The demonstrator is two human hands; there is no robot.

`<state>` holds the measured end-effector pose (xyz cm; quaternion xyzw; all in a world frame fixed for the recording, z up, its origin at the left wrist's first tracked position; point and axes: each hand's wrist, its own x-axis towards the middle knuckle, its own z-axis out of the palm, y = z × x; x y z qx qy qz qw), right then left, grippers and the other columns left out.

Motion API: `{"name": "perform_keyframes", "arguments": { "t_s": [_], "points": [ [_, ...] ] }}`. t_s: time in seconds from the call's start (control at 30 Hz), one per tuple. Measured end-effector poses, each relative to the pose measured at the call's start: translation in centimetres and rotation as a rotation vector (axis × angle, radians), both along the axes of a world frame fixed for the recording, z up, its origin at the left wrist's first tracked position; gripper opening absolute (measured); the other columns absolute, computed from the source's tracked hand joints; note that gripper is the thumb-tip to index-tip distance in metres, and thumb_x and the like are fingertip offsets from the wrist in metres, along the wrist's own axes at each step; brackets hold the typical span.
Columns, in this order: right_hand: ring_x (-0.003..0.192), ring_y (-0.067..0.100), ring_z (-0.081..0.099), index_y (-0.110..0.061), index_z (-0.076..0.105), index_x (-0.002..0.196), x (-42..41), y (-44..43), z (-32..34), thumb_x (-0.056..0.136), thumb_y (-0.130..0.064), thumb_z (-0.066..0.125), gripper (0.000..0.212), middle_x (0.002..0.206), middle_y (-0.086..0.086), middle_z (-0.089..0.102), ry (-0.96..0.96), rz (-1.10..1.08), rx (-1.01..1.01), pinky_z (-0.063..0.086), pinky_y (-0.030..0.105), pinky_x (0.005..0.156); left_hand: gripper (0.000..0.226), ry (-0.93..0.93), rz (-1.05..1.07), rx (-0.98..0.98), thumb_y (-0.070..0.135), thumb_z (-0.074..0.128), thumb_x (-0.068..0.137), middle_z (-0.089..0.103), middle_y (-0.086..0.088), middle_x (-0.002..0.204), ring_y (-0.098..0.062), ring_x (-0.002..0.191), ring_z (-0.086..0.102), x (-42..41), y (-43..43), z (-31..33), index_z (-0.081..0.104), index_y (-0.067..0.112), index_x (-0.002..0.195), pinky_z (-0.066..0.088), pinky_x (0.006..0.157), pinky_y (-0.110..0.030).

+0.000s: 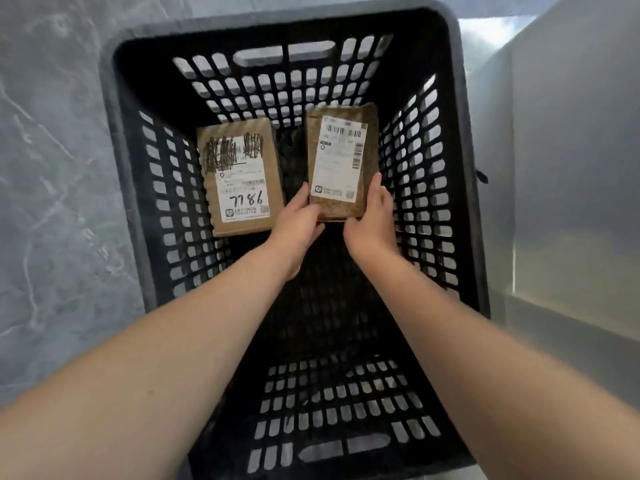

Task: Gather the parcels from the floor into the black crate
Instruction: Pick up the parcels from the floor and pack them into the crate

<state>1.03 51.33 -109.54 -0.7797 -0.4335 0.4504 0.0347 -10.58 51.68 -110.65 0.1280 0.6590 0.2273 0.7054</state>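
Observation:
I look straight down into the black crate (114, 140), a deep plastic basket with slotted walls. Inside it, both arms reach down. My left hand (298, 223) and my right hand (372, 220) grip the near end of a brown cardboard parcel (343, 161) with a white shipping label, one hand on each lower corner. This parcel is on the crate's right side; whether it touches the bottom I cannot tell. A second brown parcel (239, 174), marked "7786" in pen with scribbled-out lines, lies flat on the bottom at the left, apart from both hands.
The crate stands on a grey marbled floor (48, 168). A pale wall or cabinet panel (571, 168) runs along the crate's right side, close to its rim. The near half of the crate bottom shows only dark mesh.

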Motion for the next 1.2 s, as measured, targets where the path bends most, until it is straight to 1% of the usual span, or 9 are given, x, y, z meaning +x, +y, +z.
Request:
{"name": "perform_keyframes", "arguments": {
  "t_s": [0.1, 0.17, 0.27, 0.33, 0.43, 0.6, 0.8, 0.93, 1.2],
  "points": [
    [0.152, 0.030, -0.004, -0.010, -0.012, 0.156, -0.5, -0.9, 0.0, 0.095, -0.016, 0.056, 0.091, 0.161, 0.014, -0.022, -0.292, 0.350, -0.113, 0.036, 0.039, 0.112, 0.057, -0.028, 0.003, -0.001, 0.012, 0.044, 0.099, 0.057, 0.008, 0.139, -0.013, 0.129, 0.052, 1.1, 0.8, -0.8, 0.036, 0.035, 0.150, 0.041, 0.111, -0.034],
    [0.150, 0.034, -0.013, -0.001, -0.012, 0.154, -1.1, -1.3, 0.2, 0.098, -0.024, 0.051, 0.087, 0.159, 0.021, -0.024, -0.386, 0.471, -0.111, 0.032, 0.038, 0.114, 0.051, -0.088, -0.009, 0.004, 0.009, 0.040, 0.098, 0.063, 0.005, 0.133, -0.014, 0.124, 0.057, 1.7, 0.9, -1.1, 0.046, 0.032, 0.144, 0.046, 0.106, -0.033],
    [0.150, 0.031, -0.017, 0.005, -0.008, 0.153, -1.6, -1.4, 0.3, 0.100, -0.017, 0.040, 0.075, 0.161, 0.021, -0.018, -0.406, 0.614, -0.060, 0.012, 0.038, 0.122, 0.061, -0.157, -0.015, -0.022, -0.003, 0.031, 0.092, 0.064, 0.001, 0.131, -0.015, 0.119, 0.060, 2.2, 0.7, -0.7, 0.049, 0.026, 0.142, 0.052, 0.093, -0.029],
    [0.150, 0.026, -0.017, 0.002, -0.010, 0.153, -1.9, -1.3, 0.6, 0.098, -0.011, 0.041, 0.076, 0.161, 0.016, -0.021, -0.333, 0.595, -0.106, 0.020, 0.036, 0.121, 0.068, -0.144, -0.024, -0.051, -0.006, 0.030, 0.086, 0.066, 0.001, 0.127, -0.018, 0.115, 0.061, 2.2, 1.0, -0.4, 0.049, 0.027, 0.142, 0.053, 0.090, -0.031],
    [0.152, 0.022, -0.012, -0.003, -0.007, 0.155, -1.7, -0.6, 1.9, 0.097, -0.012, 0.047, 0.080, 0.163, 0.011, -0.019, -0.258, 0.552, -0.135, 0.020, 0.036, 0.122, 0.055, -0.027, -0.183, -0.089, 0.011, 0.037, 0.089, 0.066, 0.006, 0.118, -0.021, 0.109, 0.059, 2.0, 2.0, 0.9, 0.053, 0.041, 0.133, 0.051, 0.095, -0.044],
    [0.152, 0.021, -0.004, -0.006, 0.002, 0.157, -1.0, 0.9, 5.5, 0.096, -0.013, 0.051, 0.078, 0.165, 0.008, -0.008, -0.249, 0.532, -0.065, 0.012, 0.035, 0.122, 0.052, 0.123, -0.328, -0.153, 0.048, 0.040, 0.094, 0.038, 0.008, 0.152, -0.019, 0.137, 0.038, 1.2, 3.1, 5.2, 0.039, 0.040, 0.145, 0.038, 0.107, -0.050],
    [0.152, 0.023, 0.003, -0.005, 0.008, 0.156, -2.3, 2.9, 12.6, 0.096, -0.016, 0.052, 0.076, 0.165, 0.011, 0.005, -0.347, 0.551, 0.080, 0.011, 0.040, 0.124, 0.048, 0.212, -0.315, 0.217, 0.029, 0.034, 0.104, 0.021, 0.008, 0.162, -0.012, 0.148, 0.020, 0.8, 3.7, 12.7, 0.033, 0.029, 0.152, 0.014, 0.121, -0.032],
    [0.152, 0.024, 0.002, -0.005, 0.005, 0.156, -4.4, 4.6, 19.7, 0.095, -0.015, 0.055, 0.080, 0.165, 0.012, 0.006, -0.429, 0.504, 0.162, 0.008, 0.042, 0.124, 0.049, 0.272, -0.168, 0.386, 0.030, 0.029, 0.105, 0.014, 0.010, 0.163, -0.008, 0.150, 0.013, 0.7, 4.8, 19.7, 0.026, 0.027, 0.154, 0.011, 0.124, -0.037],
    [0.152, 0.021, -0.006, -0.007, -0.006, 0.156, -7.7, 11.2, 40.5, 0.099, -0.020, 0.051, 0.082, 0.165, 0.009, -0.006, -0.506, 0.421, 0.346, 0.007, 0.042, 0.124, 0.053, 0.619, -0.423, 0.829, 0.032, 0.025, 0.105, 0.009, 0.007, 0.165, -0.007, 0.150, 0.007, -3.7, 12.6, 39.4, 0.017, 0.023, 0.157, 0.008, 0.123, -0.032]
  ]
}}
